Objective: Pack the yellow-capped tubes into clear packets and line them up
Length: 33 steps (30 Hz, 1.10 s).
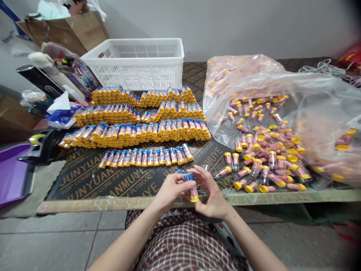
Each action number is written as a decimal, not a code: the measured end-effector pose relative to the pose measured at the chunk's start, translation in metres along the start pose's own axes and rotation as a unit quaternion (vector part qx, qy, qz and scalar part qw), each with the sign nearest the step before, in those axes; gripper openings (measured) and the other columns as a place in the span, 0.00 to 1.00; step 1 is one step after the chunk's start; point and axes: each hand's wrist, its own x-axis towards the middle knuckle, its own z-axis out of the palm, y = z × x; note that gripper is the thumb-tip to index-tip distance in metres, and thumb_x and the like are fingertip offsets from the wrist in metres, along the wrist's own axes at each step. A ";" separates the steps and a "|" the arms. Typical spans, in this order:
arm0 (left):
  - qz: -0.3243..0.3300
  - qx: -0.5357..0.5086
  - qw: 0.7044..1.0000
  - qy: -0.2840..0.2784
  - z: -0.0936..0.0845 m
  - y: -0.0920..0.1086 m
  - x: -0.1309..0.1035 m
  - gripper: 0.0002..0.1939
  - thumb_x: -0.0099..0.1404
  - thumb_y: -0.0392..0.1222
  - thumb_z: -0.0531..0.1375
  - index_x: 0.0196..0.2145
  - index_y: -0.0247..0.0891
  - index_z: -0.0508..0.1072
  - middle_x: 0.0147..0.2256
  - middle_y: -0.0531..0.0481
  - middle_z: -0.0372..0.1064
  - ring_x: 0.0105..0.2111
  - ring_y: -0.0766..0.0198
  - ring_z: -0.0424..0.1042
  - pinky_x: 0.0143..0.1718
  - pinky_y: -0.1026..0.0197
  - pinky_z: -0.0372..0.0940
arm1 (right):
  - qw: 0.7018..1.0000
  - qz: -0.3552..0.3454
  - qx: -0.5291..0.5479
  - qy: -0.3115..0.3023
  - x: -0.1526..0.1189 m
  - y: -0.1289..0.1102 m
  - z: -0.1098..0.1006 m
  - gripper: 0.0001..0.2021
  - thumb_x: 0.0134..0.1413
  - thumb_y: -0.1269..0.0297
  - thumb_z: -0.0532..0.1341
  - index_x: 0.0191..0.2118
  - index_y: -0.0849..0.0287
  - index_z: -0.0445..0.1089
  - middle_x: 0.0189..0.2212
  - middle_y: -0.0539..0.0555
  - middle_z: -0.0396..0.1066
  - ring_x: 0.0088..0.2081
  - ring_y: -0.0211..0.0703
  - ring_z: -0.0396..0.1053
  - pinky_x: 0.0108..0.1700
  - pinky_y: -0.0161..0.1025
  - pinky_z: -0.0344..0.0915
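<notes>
Left grip (169,190): closed on tube (193,191), near its blue end. Right grip (213,197): curled alongside, thumb by yellow end; whether gripping, cannot tell. Tube: tilted, between hands, near counter (93,186) edge.

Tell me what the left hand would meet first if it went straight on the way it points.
Most likely the right hand, curved just past the tube that the left hand holds; depth is unclear, so they may be touching.
</notes>
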 end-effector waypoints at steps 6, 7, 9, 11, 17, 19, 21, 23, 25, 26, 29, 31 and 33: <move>0.001 -0.012 1.000 -0.004 -0.001 -0.005 0.000 0.17 0.46 0.46 0.70 0.31 0.32 0.76 0.25 0.50 0.71 0.23 0.70 0.67 0.24 0.68 0.62 | 1.000 -0.004 -0.019 0.013 -0.001 0.002 0.002 0.44 0.36 0.78 0.56 0.63 0.52 0.43 0.58 0.59 0.57 0.58 0.50 0.60 0.59 0.49 0.60; 0.001 -0.015 1.000 -0.004 -0.001 -0.005 -0.001 0.17 0.47 0.46 0.69 0.31 0.32 0.76 0.25 0.50 0.71 0.23 0.70 0.67 0.24 0.68 0.62 | 1.000 -0.006 -0.020 0.014 -0.001 0.001 0.003 0.44 0.36 0.79 0.56 0.64 0.52 0.43 0.59 0.59 0.56 0.58 0.50 0.60 0.59 0.49 0.60; 0.000 -0.016 1.000 -0.004 0.000 -0.006 -0.002 0.17 0.47 0.46 0.69 0.31 0.32 0.75 0.25 0.50 0.71 0.23 0.70 0.67 0.24 0.68 0.62 | 1.000 -0.011 -0.019 0.016 0.000 0.000 0.004 0.45 0.37 0.79 0.56 0.64 0.52 0.42 0.59 0.59 0.56 0.58 0.49 0.59 0.59 0.49 0.59; -0.001 -0.012 1.000 -0.004 0.001 -0.006 -0.002 0.17 0.47 0.47 0.69 0.31 0.31 0.75 0.24 0.50 0.71 0.22 0.69 0.67 0.25 0.67 0.63 | 1.000 -0.014 -0.020 0.010 0.001 -0.002 0.004 0.44 0.39 0.78 0.56 0.64 0.52 0.41 0.59 0.59 0.56 0.58 0.49 0.59 0.59 0.48 0.59; 0.097 0.137 0.977 0.132 -0.023 0.017 0.027 0.21 0.47 0.52 0.68 0.33 0.33 0.71 0.20 0.51 0.69 0.18 0.66 0.66 0.22 0.64 0.60 | 0.989 0.023 -0.133 0.056 0.008 0.002 -0.032 0.42 0.47 0.66 0.63 0.65 0.51 0.40 0.64 0.59 0.45 0.59 0.51 0.57 0.60 0.53 0.55; 0.161 0.249 0.928 0.224 -0.037 0.030 0.043 0.26 0.47 0.52 0.68 0.40 0.35 0.69 0.17 0.55 0.66 0.17 0.65 0.65 0.22 0.64 0.58 | 0.970 0.046 -0.212 0.112 0.007 0.005 -0.050 0.35 0.50 0.64 0.62 0.63 0.51 0.47 0.62 0.58 0.50 0.59 0.52 0.56 0.60 0.55 0.54; 0.206 0.363 0.864 0.282 -0.046 0.040 0.059 0.27 0.49 0.53 0.66 0.43 0.37 0.68 0.17 0.57 0.64 0.19 0.63 0.66 0.25 0.63 0.57 | 0.949 0.060 -0.277 0.136 0.004 0.008 -0.065 0.27 0.52 0.62 0.60 0.59 0.51 0.57 0.59 0.58 0.55 0.60 0.53 0.56 0.60 0.56 0.53; 0.218 0.457 0.808 0.300 -0.049 0.046 0.070 0.26 0.52 0.55 0.64 0.44 0.37 0.68 0.18 0.54 0.65 0.22 0.60 0.68 0.27 0.63 0.56 | 0.937 0.068 -0.316 0.135 0.000 0.011 -0.075 0.21 0.53 0.61 0.59 0.54 0.51 0.63 0.57 0.58 0.58 0.59 0.53 0.56 0.59 0.56 0.54; 0.210 0.529 0.767 0.295 -0.046 0.049 0.076 0.25 0.55 0.57 0.61 0.45 0.37 0.68 0.21 0.51 0.67 0.25 0.57 0.69 0.28 0.62 0.55 | 0.930 0.072 -0.337 0.129 -0.005 0.013 -0.079 0.18 0.54 0.60 0.59 0.51 0.52 0.66 0.56 0.58 0.60 0.57 0.52 0.59 0.58 0.54 0.56; 0.206 0.557 0.750 0.292 -0.043 0.049 0.076 0.25 0.57 0.57 0.60 0.46 0.37 0.68 0.22 0.49 0.68 0.26 0.57 0.69 0.28 0.62 0.54 | 0.926 0.072 -0.347 0.128 -0.008 0.015 -0.081 0.17 0.54 0.60 0.59 0.50 0.52 0.67 0.55 0.58 0.61 0.56 0.52 0.60 0.57 0.54 0.57; 0.215 0.589 0.714 0.310 -0.039 0.047 0.066 0.23 0.61 0.56 0.55 0.47 0.39 0.68 0.22 0.49 0.68 0.26 0.57 0.69 0.29 0.62 0.52 | 0.912 0.062 -0.389 0.118 -0.015 0.023 -0.089 0.17 0.53 0.59 0.60 0.49 0.53 0.68 0.52 0.59 0.63 0.54 0.53 0.62 0.55 0.54 0.59; 0.223 0.577 0.721 0.311 -0.041 0.041 0.053 0.18 0.63 0.56 0.53 0.40 0.40 0.72 0.21 0.50 0.68 0.25 0.59 0.68 0.29 0.63 0.52 | 0.895 0.061 -0.434 0.087 -0.019 0.031 -0.097 0.18 0.51 0.60 0.60 0.49 0.53 0.69 0.52 0.60 0.64 0.53 0.55 0.62 0.52 0.56 0.60; 0.201 0.568 0.752 0.268 -0.043 0.028 0.039 0.17 0.62 0.55 0.55 0.29 0.40 0.73 0.21 0.50 0.68 0.24 0.61 0.66 0.28 0.63 0.51 | 0.873 0.072 -0.481 0.045 -0.023 0.039 -0.105 0.16 0.51 0.63 0.60 0.48 0.53 0.70 0.52 0.61 0.65 0.53 0.58 0.61 0.49 0.57 0.60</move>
